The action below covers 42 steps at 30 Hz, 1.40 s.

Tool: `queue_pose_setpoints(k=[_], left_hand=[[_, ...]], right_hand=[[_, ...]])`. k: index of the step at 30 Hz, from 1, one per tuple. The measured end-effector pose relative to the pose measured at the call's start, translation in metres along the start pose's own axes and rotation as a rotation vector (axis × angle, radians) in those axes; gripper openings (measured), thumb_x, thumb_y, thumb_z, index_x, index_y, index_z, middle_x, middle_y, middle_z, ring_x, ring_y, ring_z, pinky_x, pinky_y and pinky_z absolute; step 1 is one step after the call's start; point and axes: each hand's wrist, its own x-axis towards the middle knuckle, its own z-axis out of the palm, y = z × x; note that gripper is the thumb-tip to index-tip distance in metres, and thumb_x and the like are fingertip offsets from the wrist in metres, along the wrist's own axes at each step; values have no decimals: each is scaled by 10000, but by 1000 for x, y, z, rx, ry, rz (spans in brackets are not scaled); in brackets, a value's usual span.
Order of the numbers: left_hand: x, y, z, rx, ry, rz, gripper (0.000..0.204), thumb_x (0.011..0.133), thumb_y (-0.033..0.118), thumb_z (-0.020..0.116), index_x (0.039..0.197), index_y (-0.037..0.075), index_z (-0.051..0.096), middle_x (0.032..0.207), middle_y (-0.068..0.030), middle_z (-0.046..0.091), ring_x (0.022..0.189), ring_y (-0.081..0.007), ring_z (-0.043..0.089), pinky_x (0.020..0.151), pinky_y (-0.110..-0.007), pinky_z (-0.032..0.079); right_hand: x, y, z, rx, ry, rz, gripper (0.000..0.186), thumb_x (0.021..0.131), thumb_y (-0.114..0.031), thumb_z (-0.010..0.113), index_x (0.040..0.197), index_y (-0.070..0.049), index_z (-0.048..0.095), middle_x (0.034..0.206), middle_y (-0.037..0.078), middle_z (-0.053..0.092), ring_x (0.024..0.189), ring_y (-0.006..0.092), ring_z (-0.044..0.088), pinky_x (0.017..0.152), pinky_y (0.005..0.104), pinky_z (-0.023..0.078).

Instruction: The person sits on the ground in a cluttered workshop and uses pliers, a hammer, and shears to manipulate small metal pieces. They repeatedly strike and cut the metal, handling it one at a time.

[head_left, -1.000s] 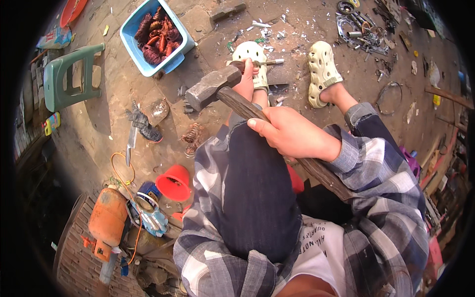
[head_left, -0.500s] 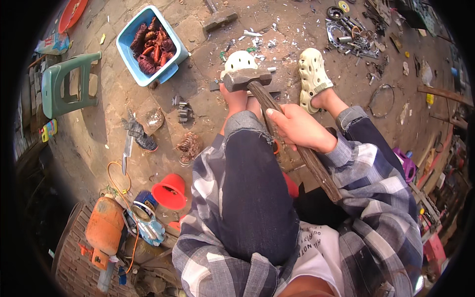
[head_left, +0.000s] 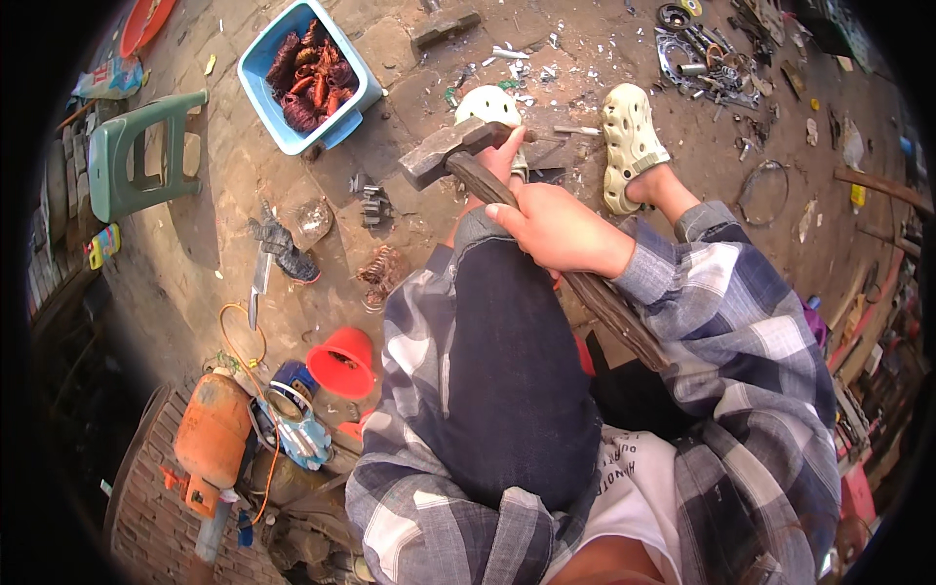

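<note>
My right hand (head_left: 565, 229) is wrapped round the wooden handle of a sledgehammer (head_left: 436, 159), held slantwise above my left knee. Its blocky steel head points to the upper left; the handle's end lies over my right sleeve. Beyond the knee, my left hand (head_left: 501, 156) is low beside my left shoe (head_left: 489, 105), its fingers drawn together and partly hidden by the hammer head. A thin dark rod (head_left: 548, 137) shows at its fingertips; I cannot tell whether the hand grips it. A flat dark metal piece (head_left: 549, 175) lies just below on the ground.
A blue tub (head_left: 348, 122) of copper-coloured coils stands at the upper left, near a green stool (head_left: 146, 156). Another hammer (head_left: 446, 31) lies at the top. Scrap metal parts (head_left: 704, 66) cover the upper right. A knife (head_left: 260, 283), red bucket (head_left: 341, 363) and orange gas cylinder (head_left: 213, 417) are leftward.
The hammer head has swung left and slightly down, and my right hand has shifted left with it. My left hand has moved up and right beside the shoe. The whole view has shifted slightly.
</note>
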Motion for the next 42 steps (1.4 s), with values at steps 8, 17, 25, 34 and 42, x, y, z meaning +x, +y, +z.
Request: queue_pose_setpoints(k=[8, 17, 25, 34, 42], left_hand=[[6, -23, -13, -232, 5, -199, 113, 809, 50, 694, 894, -18, 667, 773, -70, 682, 660, -120, 637, 633, -245, 511], [5, -37, -7, -337, 80, -223, 126, 817, 67, 694, 895, -30, 671, 761, -64, 680, 661, -119, 639, 612, -242, 513], [2, -21, -16, -326, 73, -256, 106, 812, 46, 689, 880, -28, 656, 752, -62, 672, 625, -120, 634, 585, -251, 510], [2, -17, -16, -283, 64, -271, 126, 825, 62, 682, 899, -34, 649, 768, -90, 674, 636, -133, 638, 595, -252, 519], [0, -11, -14, -332, 54, -303, 132, 829, 65, 679, 911, -33, 645, 773, -86, 670, 642, -131, 635, 594, -252, 520]], right_hand=[[-17, -57, 24, -83, -194, -410, 384, 945, -281, 479, 811, 73, 542, 629, 200, 530, 681, 347, 572, 721, 385, 445], [-25, -10, -3, 216, 143, -61, 392, 908, -286, 522, 772, 82, 539, 645, 178, 571, 694, 306, 619, 662, 410, 484], [59, 108, -89, -466, 540, 207, 440, 881, -355, 548, 832, 75, 624, 727, 225, 637, 705, 363, 642, 673, 438, 504], [98, 150, -135, -1190, 758, -321, 215, 827, -242, 603, 896, -39, 592, 919, 112, 600, 909, 276, 574, 734, 384, 487], [153, 176, -87, -1268, 277, -243, 150, 784, -85, 565, 916, -46, 627, 906, 119, 655, 916, 271, 617, 777, 354, 492]])
